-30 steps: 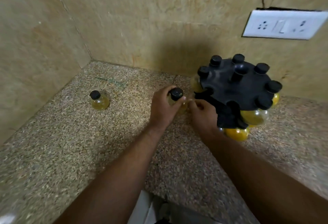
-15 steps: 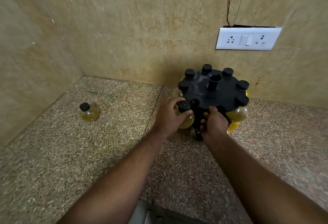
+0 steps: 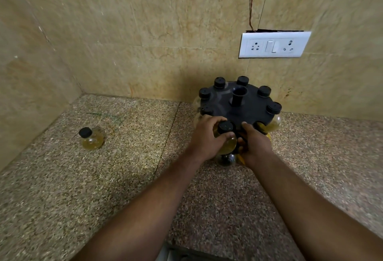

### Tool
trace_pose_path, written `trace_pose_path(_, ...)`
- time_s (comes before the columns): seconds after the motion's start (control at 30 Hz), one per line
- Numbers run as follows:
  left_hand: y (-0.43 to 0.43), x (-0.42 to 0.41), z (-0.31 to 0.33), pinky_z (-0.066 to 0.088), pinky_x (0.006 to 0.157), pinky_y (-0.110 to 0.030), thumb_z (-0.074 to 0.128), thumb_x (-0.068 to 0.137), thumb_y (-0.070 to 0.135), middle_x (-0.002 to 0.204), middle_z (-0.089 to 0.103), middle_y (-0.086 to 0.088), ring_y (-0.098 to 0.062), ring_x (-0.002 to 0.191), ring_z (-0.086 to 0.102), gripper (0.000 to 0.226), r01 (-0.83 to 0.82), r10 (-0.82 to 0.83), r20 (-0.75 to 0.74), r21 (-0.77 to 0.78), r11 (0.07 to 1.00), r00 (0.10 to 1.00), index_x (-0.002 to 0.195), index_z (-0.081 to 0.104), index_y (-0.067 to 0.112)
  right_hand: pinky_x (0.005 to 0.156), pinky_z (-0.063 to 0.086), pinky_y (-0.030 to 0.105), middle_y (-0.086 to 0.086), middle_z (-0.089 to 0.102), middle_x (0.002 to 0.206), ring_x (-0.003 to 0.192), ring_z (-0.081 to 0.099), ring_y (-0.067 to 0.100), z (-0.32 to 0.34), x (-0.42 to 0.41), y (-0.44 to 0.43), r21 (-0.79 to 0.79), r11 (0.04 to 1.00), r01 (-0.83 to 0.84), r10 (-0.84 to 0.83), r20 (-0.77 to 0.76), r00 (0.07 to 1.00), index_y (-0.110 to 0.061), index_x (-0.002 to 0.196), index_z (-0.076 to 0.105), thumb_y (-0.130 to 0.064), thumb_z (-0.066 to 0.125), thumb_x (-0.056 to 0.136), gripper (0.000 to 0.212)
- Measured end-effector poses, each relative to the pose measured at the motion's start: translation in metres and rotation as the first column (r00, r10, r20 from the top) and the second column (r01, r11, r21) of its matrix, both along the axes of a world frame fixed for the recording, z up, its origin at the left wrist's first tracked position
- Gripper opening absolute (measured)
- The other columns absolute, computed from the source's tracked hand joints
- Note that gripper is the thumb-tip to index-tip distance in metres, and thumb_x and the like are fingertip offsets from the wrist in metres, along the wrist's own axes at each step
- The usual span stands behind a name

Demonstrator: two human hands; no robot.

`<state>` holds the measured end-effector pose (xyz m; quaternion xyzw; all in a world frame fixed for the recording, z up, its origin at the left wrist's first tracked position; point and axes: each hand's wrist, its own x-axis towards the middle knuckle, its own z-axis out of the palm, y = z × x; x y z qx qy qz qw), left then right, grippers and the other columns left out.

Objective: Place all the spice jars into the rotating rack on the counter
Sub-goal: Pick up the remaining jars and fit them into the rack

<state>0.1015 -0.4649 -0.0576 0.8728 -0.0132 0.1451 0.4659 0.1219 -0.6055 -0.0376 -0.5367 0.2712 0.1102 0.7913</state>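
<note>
A black rotating rack (image 3: pixel 249 105) stands on the speckled counter against the back wall, with several black-capped jars hanging round its rim. My left hand (image 3: pixel 207 136) grips a yellow spice jar (image 3: pixel 226 134) with a black cap, pressed against the rack's near edge. My right hand (image 3: pixel 253 144) holds the rack's front rim just right of that jar. One more loose jar (image 3: pixel 91 138) of yellowish contents stands alone on the counter at the left.
Tiled walls close the corner behind and to the left. A white switch and socket plate (image 3: pixel 273 44) sits on the back wall above the rack. The counter's front edge (image 3: pixel 186 254) runs below my forearms.
My left hand has carried the jar rightwards from beside the rack to its near edge. My right hand has stayed on the rack's front. The camera has pulled back and up.
</note>
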Motion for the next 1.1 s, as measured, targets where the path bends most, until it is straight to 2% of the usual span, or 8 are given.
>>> trace_pose_path(0.1,-0.005,0.004,0.000,0.051,0.096,-0.027,0.081,0.082,0.034,0.120,0.052,0.005,-0.010,0.112,0.055,0.050,0.005,-0.005,-0.004,0.007,1.000,1.000,0.126,0.062,0.020,0.044,0.031,0.025,0.002,0.060,0.070,0.046,0.043,0.011,-0.001,0.004,-0.008,0.015,0.998,-0.057,0.057,0.011,0.998,-0.014,0.093,0.066,-0.020,0.066,0.096,0.007)
trace_pose_path(0.23,-0.008,0.010,-0.002,0.053,0.096,-0.038,0.078,0.083,0.037,0.122,0.052,0.001,-0.017,0.114,0.055,0.052,-0.012,0.010,0.026,0.062,0.998,1.000,0.128,0.060,0.020,0.041,0.030,0.026,0.003,0.058,0.072,0.045,0.041,0.011,-0.006,0.007,-0.011,-0.038,0.990,-0.134,0.136,0.030,0.990,-0.014,0.092,0.066,-0.020,0.066,0.096,0.008)
trace_pose_path(0.33,-0.010,0.016,-0.006,0.054,0.092,-0.041,0.076,0.083,0.044,0.122,0.053,0.000,-0.019,0.113,0.055,0.053,-0.058,0.053,0.046,0.108,0.992,0.998,0.127,0.059,0.021,0.040,0.028,0.025,0.002,0.059,0.072,0.044,0.041,0.009,-0.005,0.008,-0.012,-0.081,0.980,-0.183,0.187,0.044,0.981,-0.014,0.092,0.065,-0.023,0.065,0.097,0.010)
trace_pose_path(0.53,-0.020,0.016,-0.012,0.054,0.091,-0.043,0.076,0.081,0.045,0.124,0.052,-0.001,-0.021,0.114,0.055,0.053,-0.161,0.154,0.089,0.075,0.984,0.984,0.124,0.058,0.020,0.039,0.028,0.024,0.001,0.057,0.069,0.041,0.042,0.007,-0.005,0.006,-0.010,-0.109,0.979,-0.170,0.178,0.071,0.981,-0.015,0.085,0.062,-0.022,0.064,0.098,0.014)
trace_pose_path(0.67,-0.011,0.013,-0.015,0.051,0.097,-0.038,0.076,0.085,0.037,0.131,0.052,-0.006,-0.021,0.121,0.052,0.055,-0.214,0.212,0.084,0.013,0.977,0.974,0.133,0.058,0.016,0.046,0.038,0.028,0.005,0.060,0.070,0.046,0.048,0.012,-0.006,-0.003,0.002,-0.100,0.982,-0.162,0.172,0.093,0.981,-0.011,0.091,0.064,-0.023,0.059,0.101,0.017)
trace_pose_path(0.77,0.004,0.011,-0.017,0.051,0.097,-0.037,0.069,0.091,0.037,0.131,0.054,-0.008,-0.022,0.120,0.053,0.054,-0.274,0.276,0.074,-0.034,0.961,0.958,0.138,0.054,0.017,0.052,0.047,0.031,0.004,0.076,0.084,0.052,0.058,0.015,-0.005,-0.009,0.016,-0.119,0.975,-0.190,0.200,0.076,0.977,-0.013,0.101,0.067,-0.029,0.056,0.102,0.020)
trace_pose_path(0.9,0.029,0.008,-0.022,0.054,0.091,-0.038,0.064,0.094,0.032,0.127,0.059,-0.006,-0.020,0.115,0.057,0.046,-0.342,0.346,0.027,-0.093,0.935,0.938,0.138,0.056,0.018,0.056,0.046,0.032,0.001,0.079,0.090,0.058,0.061,0.015,-0.014,-0.018,0.032,-0.194,0.953,-0.233,0.252,0.078,0.965,-0.017,0.103,0.073,-0.038,0.055,0.101,0.028)
trace_pose_path(1.1,0.077,-0.017,-0.051,0.049,0.080,-0.027,0.064,0.095,0.034,0.124,0.058,-0.002,-0.016,0.106,0.059,0.041,-0.370,0.361,-0.089,-0.104,0.923,0.928,0.134,0.058,0.022,0.061,0.047,0.033,0.005,0.072,0.085,0.064,0.059,0.016,-0.034,-0.035,0.078,-0.361,0.871,-0.333,0.388,0.091,0.917,-0.015,0.098,0.073,-0.033,0.057,0.101,0.024)
